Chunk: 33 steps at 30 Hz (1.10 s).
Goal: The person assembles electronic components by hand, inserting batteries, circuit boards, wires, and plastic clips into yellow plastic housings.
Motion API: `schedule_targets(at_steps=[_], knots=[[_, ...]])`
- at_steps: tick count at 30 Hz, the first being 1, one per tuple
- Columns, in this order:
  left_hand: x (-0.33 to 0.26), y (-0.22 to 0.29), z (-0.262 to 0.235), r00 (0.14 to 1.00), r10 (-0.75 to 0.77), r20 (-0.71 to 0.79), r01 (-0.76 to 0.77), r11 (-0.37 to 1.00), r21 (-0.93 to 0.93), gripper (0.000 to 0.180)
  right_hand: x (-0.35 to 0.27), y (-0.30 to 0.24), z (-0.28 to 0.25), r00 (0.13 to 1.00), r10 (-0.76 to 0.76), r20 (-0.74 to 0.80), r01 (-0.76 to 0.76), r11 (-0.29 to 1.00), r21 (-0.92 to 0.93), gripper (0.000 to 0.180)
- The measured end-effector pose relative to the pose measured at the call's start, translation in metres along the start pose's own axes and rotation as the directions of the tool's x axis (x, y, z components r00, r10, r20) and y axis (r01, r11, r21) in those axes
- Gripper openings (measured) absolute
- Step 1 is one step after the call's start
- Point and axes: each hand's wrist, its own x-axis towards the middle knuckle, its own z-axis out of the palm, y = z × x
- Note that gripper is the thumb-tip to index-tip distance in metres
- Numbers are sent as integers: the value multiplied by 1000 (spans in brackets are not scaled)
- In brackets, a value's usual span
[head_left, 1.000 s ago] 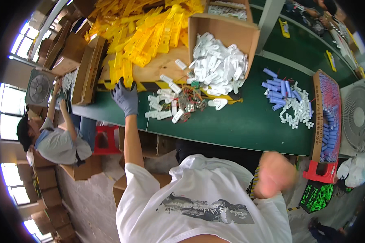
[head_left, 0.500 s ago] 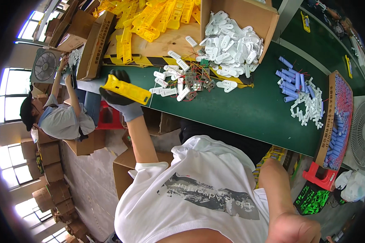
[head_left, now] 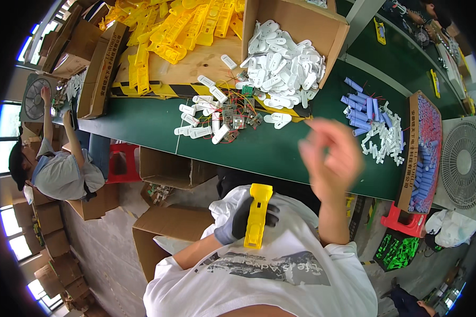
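Observation:
In its dark glove, my left hand (head_left: 240, 219) is closed round a long yellow plastic housing (head_left: 256, 222), held upright in front of my shirt. The housing's hollowed side with moulded ribs and openings faces up. Bare and blurred by motion, my right hand (head_left: 333, 158) hovers over the front of the green table (head_left: 269, 150). Its fingers look apart, and nothing shows in them. Nearest to it are a few white plastic covers (head_left: 278, 120) by the striped board edge. Left of those lies a heap of small circuit boards (head_left: 238, 119) with red wires and white rectangular parts (head_left: 200, 131).
A tipped cardboard box (head_left: 330, 31) spills white covers (head_left: 285, 63). Yellow housings (head_left: 195, 26) pile up on a wooden board (head_left: 198, 66). To the right lie blue cylindrical cells (head_left: 359, 108), white small pieces (head_left: 383, 134) and a long box (head_left: 410, 158) of cells. A person (head_left: 63, 164) works at far left.
My left hand has brought the yellow housing from over the table's left end down to my chest and turned it upright. My right hand has risen from my side to over the table.

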Motion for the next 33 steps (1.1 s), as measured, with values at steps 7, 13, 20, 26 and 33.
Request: schedule_targets(at_steps=[7,13,20,26,33], knots=[[-43,12,-18,983,160,-85,-150,982,118,51,0,117,64,904,-23,427,322,693,-645,40],[-68,61,-14,970,236,-60,-187,881,435,39,17,105,50,918,60,392,149,864,-481,39],[4,89,-14,916,388,102,-353,659,664,37,28,87,13,995,77,59,-93,934,344,42],[89,88,77,766,639,-71,-602,751,270,26,32,77,-27,996,-74,52,51,935,352,42],[118,87,107,823,451,344,-294,858,-422,26,14,76,-58,982,66,176,-145,864,483,41]])
